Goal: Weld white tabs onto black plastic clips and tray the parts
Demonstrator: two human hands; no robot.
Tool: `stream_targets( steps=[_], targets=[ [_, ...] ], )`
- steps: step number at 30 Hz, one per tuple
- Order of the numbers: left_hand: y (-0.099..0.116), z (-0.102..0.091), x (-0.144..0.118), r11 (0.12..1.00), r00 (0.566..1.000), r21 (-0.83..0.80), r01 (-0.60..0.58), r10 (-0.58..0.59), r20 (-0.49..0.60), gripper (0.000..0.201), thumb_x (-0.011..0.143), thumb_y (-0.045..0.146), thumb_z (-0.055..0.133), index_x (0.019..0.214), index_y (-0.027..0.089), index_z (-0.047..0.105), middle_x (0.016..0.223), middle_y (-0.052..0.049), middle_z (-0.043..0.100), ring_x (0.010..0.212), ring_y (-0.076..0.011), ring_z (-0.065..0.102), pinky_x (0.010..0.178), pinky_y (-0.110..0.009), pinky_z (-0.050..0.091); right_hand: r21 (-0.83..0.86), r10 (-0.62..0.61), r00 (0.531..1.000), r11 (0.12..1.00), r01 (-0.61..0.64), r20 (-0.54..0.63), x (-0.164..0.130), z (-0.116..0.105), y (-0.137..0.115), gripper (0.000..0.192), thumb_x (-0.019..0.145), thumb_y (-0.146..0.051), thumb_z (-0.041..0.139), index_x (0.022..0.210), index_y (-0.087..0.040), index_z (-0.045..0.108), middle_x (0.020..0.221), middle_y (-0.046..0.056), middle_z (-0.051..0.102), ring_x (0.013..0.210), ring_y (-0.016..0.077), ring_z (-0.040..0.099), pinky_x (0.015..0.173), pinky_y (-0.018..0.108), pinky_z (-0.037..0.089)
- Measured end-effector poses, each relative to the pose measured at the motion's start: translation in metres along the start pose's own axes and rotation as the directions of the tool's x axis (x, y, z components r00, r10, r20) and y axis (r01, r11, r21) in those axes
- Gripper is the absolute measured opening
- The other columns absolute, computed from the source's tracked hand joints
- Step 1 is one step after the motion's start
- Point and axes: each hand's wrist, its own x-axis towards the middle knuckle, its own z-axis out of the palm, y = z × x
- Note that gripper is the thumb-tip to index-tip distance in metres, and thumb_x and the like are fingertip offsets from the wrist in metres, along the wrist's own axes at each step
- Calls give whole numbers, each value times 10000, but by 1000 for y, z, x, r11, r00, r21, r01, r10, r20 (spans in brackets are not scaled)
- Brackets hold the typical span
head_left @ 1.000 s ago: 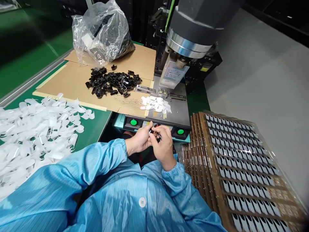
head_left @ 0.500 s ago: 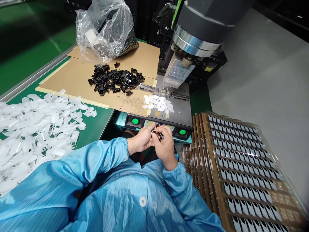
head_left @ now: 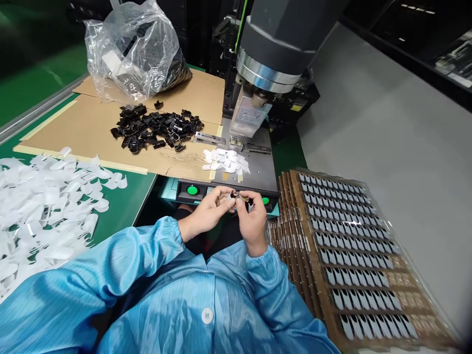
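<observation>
In the head view, your left hand [head_left: 204, 212] and right hand [head_left: 253, 221] pinch a small dark piece [head_left: 233, 194] between their fingertips near the button panel [head_left: 182, 192], likely so both thumbs can steady it. The black parts [head_left: 157, 127] on cardboard [head_left: 51, 129] and the small white pile [head_left: 226, 161] on the metal plate [head_left: 263, 174] seem set within reach; a larger white heap [head_left: 47, 211] covers the desk [head_left: 127, 204] leftward.

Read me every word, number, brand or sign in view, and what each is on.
No text is readable.
Printed label on the block under the machine head: too small and blurred.
Yellow sticker on the black machine part behind: too small.
Sticker beside the left green button: mostly hidden.
</observation>
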Motion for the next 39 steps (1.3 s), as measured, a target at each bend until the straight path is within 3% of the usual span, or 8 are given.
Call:
stream_targets(
  steps=[6, 17, 22, 31, 35, 39],
  targets=[
    [3, 1, -9, 944, 990, 307, -117, 137, -45, 333, 942, 348, 773, 1198, 171, 654, 1090, -81, 687, 903, -128, 635, 874, -241, 525, -24, -17, 1000, 1000, 17, -6, -2, -4, -5, 114, 989, -277, 649, 1016, -180, 704, 991, 57, 701, 921, 205, 675, 864, 348, 542],
    [3, -2, -10, 876, 976, 447, -183, 216, -24, 273, 951, 321, 751, 1185, 194, 689, 1200, -99, 709, 987, -163, 680, 937, -284, 543, -64, -34, 999, 997, 33, -8, -2, -5, -12, 95, 962, -251, 627, 968, -178, 686, 952, 49, 689, 898, 201, 663, 834, 340, 527],
    [-1, -5, -10, 847, 968, 482, -225, 251, 10, 247, 956, 314, 747, 1168, 199, 696, 1238, -105, 706, 1084, -190, 684, 963, -299, 543, -113, -64, 998, 992, 62, -16, -1, -5, -12, 84, 953, -242, 613, 935, -181, 670, 931, 46, 670, 885, 200, 647, 814, 333, 512],
    [0, -3, -11, 894, 984, 418, -161, 180, -7, 260, 923, 316, 782, 1141, 194, 711, 1193, -107, 716, 1060, -195, 689, 965, -305, 541, -111, -70, 997, 992, 67, -23, -2, -5, -13, 70, 936, -226, 606, 894, -187, 647, 904, 46, 664, 863, 205, 640, 805, 341, 511],
    [-3, -4, -8, 902, 988, 414, -126, 150, -25, 293, 931, 339, 780, 1172, 195, 699, 1163, -97, 716, 980, -170, 669, 924, -285, 529, -81, -18, 1000, 997, 19, 14, 0, -6, 0, 170, 965, -249, 568, 1108, -182, 631, 1015, 63, 676, 944, 208, 663, 868, 350, 533],
    [-3, -5, -3, 922, 992, 383, -61, 98, -78, 318, 924, 373, 790, 1161, 183, 694, 990, -60, 682, 816, -131, 576, 784, -241, 477, -94, -39, 998, 995, 33, -57, 16, -15, 16, 292, 913, -204, 530, 1204, -180, 541, 1089, 88, 667, 1031, 219, 665, 920, 369, 529]
  ],
)
